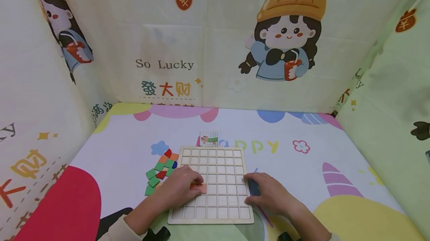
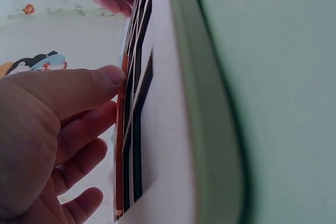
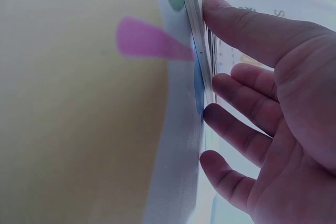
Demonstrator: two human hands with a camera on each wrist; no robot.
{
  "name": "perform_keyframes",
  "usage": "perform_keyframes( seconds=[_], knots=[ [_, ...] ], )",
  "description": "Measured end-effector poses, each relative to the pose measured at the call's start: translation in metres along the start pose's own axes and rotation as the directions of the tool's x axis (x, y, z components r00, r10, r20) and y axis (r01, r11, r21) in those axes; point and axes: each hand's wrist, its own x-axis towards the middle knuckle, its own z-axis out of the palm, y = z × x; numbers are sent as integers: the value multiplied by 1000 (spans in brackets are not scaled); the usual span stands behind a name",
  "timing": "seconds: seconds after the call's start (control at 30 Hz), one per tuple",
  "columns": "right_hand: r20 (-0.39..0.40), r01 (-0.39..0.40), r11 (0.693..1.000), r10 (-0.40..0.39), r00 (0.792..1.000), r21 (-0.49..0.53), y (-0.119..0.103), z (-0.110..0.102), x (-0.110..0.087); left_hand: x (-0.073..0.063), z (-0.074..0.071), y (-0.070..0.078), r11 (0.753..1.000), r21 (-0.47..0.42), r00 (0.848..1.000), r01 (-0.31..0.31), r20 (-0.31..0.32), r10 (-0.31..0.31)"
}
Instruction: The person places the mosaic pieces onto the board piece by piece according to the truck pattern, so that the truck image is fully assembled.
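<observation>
A pale wooden grid board (image 1: 211, 221) lies flat, its raised strips marking rows of square cells. Over its left part, my left hand (image 1: 179, 187) pinches an orange tile (image 1: 202, 188) at its edges with thumb and index finger, low against the cells. The left wrist view has that thumb (image 2: 107, 77) at an orange strip along the board, the other fingers loosely bent behind. My right hand (image 1: 268, 193) rests at the board's right edge, thumb and index fingertips touching it. In the right wrist view its fingers (image 3: 236, 129) are spread and hold nothing.
Left of the board lie loose green tiles (image 1: 153, 181), red pieces (image 1: 161, 175), orange tiles (image 1: 174, 157) and a blue piece (image 1: 174, 164). A small card with a coloured grid pattern (image 1: 209, 139) stands behind the board. Printed cloth walls (image 1: 221, 95) enclose the table's back and sides.
</observation>
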Motion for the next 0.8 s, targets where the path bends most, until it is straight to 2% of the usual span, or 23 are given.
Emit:
perform_keyframes(
  seconds=[0.2, 0.8],
  knots=[
    [-2, 5, 1000, -5, 1000, -1, 1, 1, 0, 0, 1, -2, 1000, 0, 1000, 27, 6, -27],
    [-1, 24, 1000, -24, 1000, -5, 2, 1, 0, -1, -1, -2, 999, -17, 999, 39, 26, -39]
  ],
)
